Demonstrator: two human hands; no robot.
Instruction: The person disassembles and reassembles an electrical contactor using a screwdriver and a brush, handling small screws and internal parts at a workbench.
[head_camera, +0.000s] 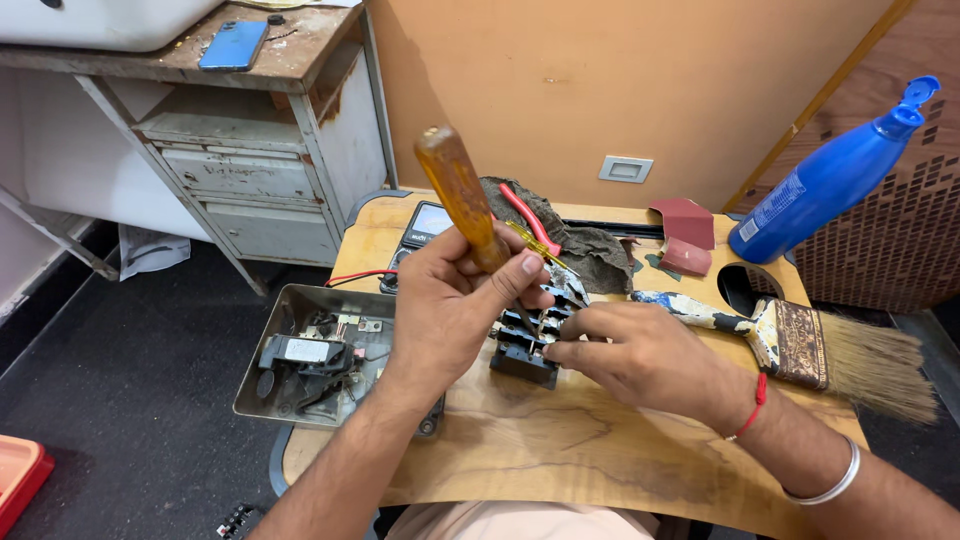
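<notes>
Head view looks down on a wooden board (560, 450) laid across the person's lap as a work surface, its grain bare in front and crowded toward the far edge. Behind it to the left stands a worn metal cabinet (270, 170) with rusty drawers, and a blue phone (233, 45) lies flat on its top. At the right a blue plastic bottle (825, 185) leans tilted against the wall, just beyond the board's far right corner. A wide paintbrush (800, 340) with a paint-spattered handle lies across the right side of the board, bristles pointing right and past the edge. On the left a shallow metal tray (262, 385) overhangs the board's left edge and holds loose electrical parts. A dark rag (590, 250) is bunched at the far side, with red-handled pliers (530, 220) lying on it and a multimeter (425, 225) partly hidden just to its left. Two pieces of reddish sandpaper (685, 235) lie near the bottle. The left hand (450, 310) is closed around a screwdriver (465, 200) with an amber handle, held tilted with the handle up and the shaft going down toward the black switch block (525, 350); the tip is hidden behind the fingers. The right hand (640, 355) pinches the block's near right side with fingertips, steadying it on the board's middle, between both hands.
</notes>
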